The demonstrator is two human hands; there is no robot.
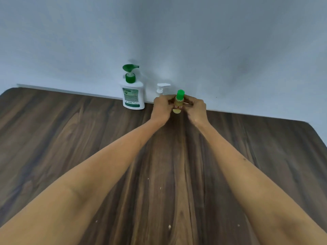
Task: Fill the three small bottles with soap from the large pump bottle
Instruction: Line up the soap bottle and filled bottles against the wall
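Observation:
The large white pump bottle (133, 96) with a green pump head stands at the back of the wooden table (88, 156), against the wall. To its right, my left hand (161, 107) and my right hand (195, 108) both grip a small bottle (179, 101) with a green cap and yellowish soap inside, holding it upright just above the table. A white pump top (161, 87) of another small bottle shows behind my left hand; its body is hidden. No third small bottle is in sight.
A pale grey wall (177, 41) rises right behind the bottles. The table's rounded corners lie far left and far right. A few small pale specks (169, 226) dot the wood near me.

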